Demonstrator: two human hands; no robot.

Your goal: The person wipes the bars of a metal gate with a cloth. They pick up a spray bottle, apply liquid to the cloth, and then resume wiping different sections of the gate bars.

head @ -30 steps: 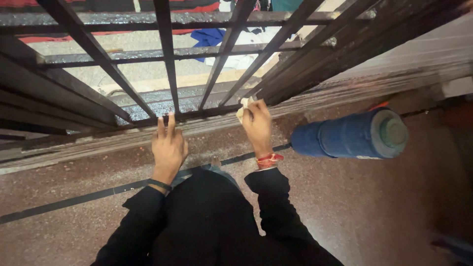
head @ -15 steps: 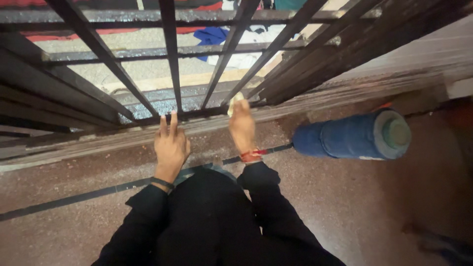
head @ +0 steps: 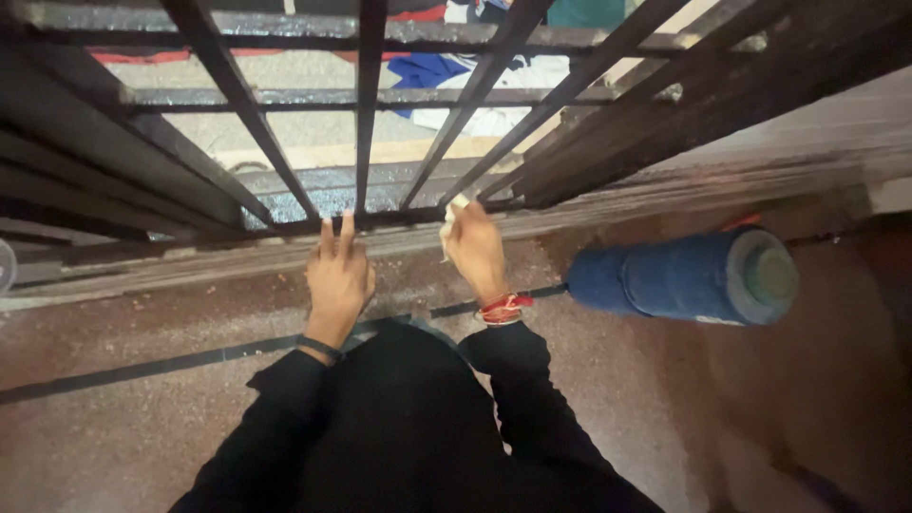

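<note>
Person crouched at the foot of a dark metal window grille [head: 366, 114], black sleeves reaching forward over a speckled reddish floor [head: 142, 418]. Left hand [head: 337, 280] rests flat at the base of the grille, fingers extended and mostly together, index and middle fingertips up against the bottom rail [head: 380, 220]; nothing gripped in it. A dark band sits on that wrist. Right hand [head: 475, 249] is closed around a small pale cloth [head: 452, 214], fingers curled tight on it, a bit of the cloth poking out above the knuckles and pressed to the bottom rail just beside a slanted bar. Red thread bracelet [head: 503, 308] on the right wrist. The two hands are near each other, not touching. To the right, lying on its side on the floor well apart from the right hand, a blue cylindrical container [head: 665, 277] with a greenish lid [head: 769, 275]. Beyond the bars, blue and white fabric [head: 446, 76] lies outside
</note>
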